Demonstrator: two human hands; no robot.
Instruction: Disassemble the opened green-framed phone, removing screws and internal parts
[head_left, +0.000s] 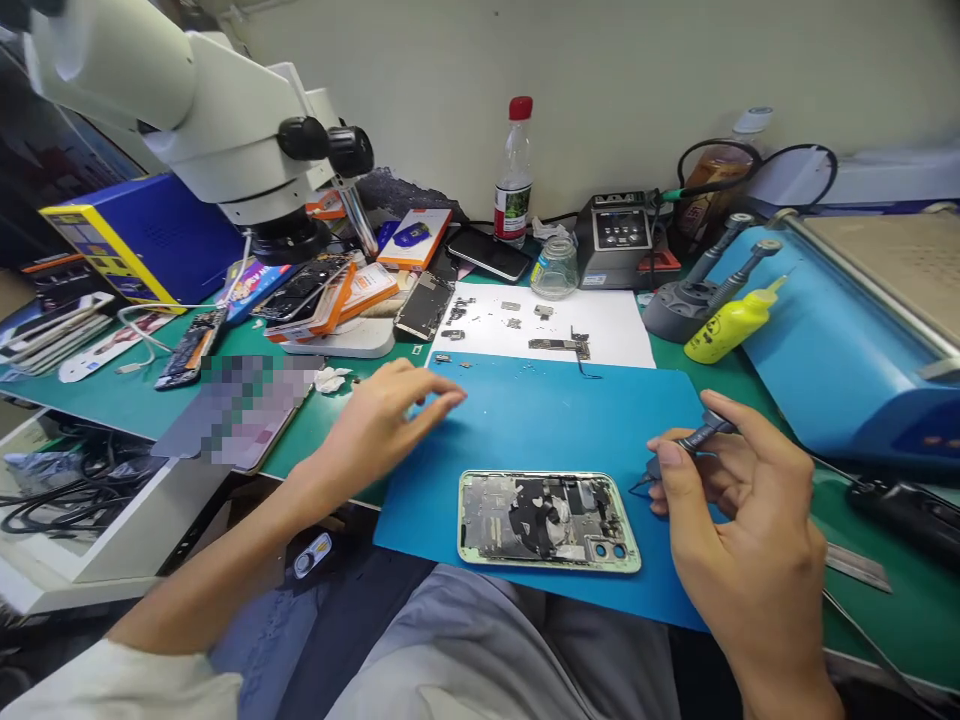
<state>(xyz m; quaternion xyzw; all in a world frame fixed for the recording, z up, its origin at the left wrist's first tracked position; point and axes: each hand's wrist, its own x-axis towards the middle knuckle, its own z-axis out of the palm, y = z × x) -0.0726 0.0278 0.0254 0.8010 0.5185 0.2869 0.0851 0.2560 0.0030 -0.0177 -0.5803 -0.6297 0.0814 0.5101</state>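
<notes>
My right hand (739,530) is closed around a dark precision screwdriver (694,440), its thin tip pointing down and left over the blue mat (525,420). Left of that tip lies an opened phone housing (547,522) with a pale green rim, its inside facing up and two camera holes at the lower right. My left hand (390,415) hovers over the mat's left edge, thumb and index finger stretched out with a gap between them and nothing visible there. Beyond it, small phone parts and a logic board (559,345) rest on a white sheet (622,310).
A microscope (247,130) overhangs the left side, above phones and boxes. At the back stand a red-capped bottle (514,175), a glass jar (555,268) and a soldering station (615,240). A yellow bottle (731,325), a screwdriver holder (679,305) and a blue machine (855,350) are at right.
</notes>
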